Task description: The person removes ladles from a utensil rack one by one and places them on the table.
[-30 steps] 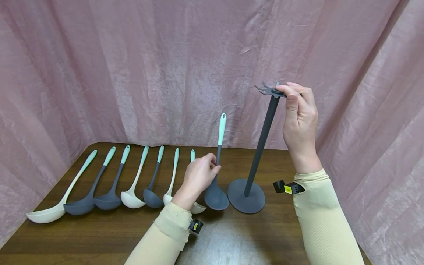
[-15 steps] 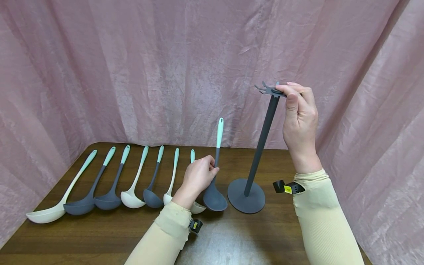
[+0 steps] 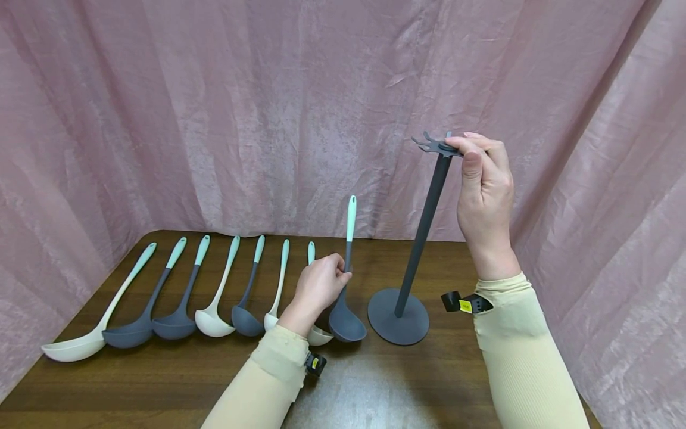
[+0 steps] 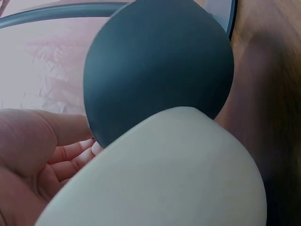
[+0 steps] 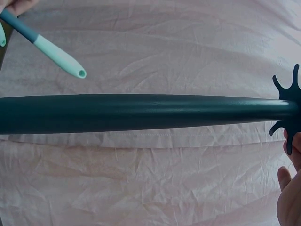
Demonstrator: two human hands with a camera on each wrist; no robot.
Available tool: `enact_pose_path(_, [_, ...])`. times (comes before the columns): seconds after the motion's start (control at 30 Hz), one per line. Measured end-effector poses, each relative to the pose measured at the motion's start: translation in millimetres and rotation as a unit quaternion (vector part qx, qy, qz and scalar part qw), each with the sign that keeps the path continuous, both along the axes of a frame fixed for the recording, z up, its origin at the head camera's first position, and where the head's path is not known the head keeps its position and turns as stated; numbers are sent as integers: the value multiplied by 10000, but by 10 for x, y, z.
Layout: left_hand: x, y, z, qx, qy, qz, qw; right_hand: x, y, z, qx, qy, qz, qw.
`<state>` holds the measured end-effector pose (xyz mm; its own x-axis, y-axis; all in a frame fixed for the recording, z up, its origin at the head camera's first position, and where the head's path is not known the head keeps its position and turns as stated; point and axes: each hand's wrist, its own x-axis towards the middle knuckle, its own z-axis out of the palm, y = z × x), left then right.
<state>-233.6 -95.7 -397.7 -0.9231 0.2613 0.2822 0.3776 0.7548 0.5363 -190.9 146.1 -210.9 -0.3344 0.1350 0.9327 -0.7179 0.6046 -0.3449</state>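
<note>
A dark grey ladle with a mint handle tip (image 3: 351,220) stands steeply upright, its bowl (image 3: 347,322) low over the wooden table; whether the bowl touches the wood I cannot tell. My left hand (image 3: 320,283) pinches its shaft between thumb and fingers. The left wrist view shows the grey bowl (image 4: 160,66) behind a white ladle bowl (image 4: 169,174). To the right rises a dark grey utensil stand (image 3: 423,238) with a hooked top. My right hand (image 3: 485,196) rests its fingers on that top, the thumb apart from the hooks (image 5: 289,89) in the right wrist view.
Several white and grey ladles lie in a row on the left, among them a white ladle (image 3: 217,316) and a grey ladle (image 3: 179,322). Another white ladle (image 3: 320,338) is partly hidden by my left hand. Pink curtain (image 3: 300,119) hangs behind the table (image 3: 161,387).
The ladle in my left hand has come lower and slightly left, its handle tip dropping. My right hand and the stand have stayed in place.
</note>
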Motion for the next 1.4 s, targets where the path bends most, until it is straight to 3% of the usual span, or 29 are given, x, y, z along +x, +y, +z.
enact_pose_path(0.47, [-66, -26, -63, -26, -370, 72, 9993, -18, 12, -9, -27, -6, 26, 10000])
enact_pose_path(0.63, [-65, -28, -44, 207, -425, -55, 9989, -36, 16, -5, -31, 100, 88, 9999])
enact_pose_path(0.83, [-78, -20, -76, 417, -737, -185, 9962, -29, 9, 0, -18, 96, 67, 9999])
enact_pose_path(1.17, [-93, -25, -133, 222, -1083, -166, 9937, -33, 6, -10, -33, 89, 92, 9999])
enact_pose_path(1.4, [-101, -23, -170, -109, -1133, -139, 9934, -66, 35, -30, -54, 57, 47, 10000])
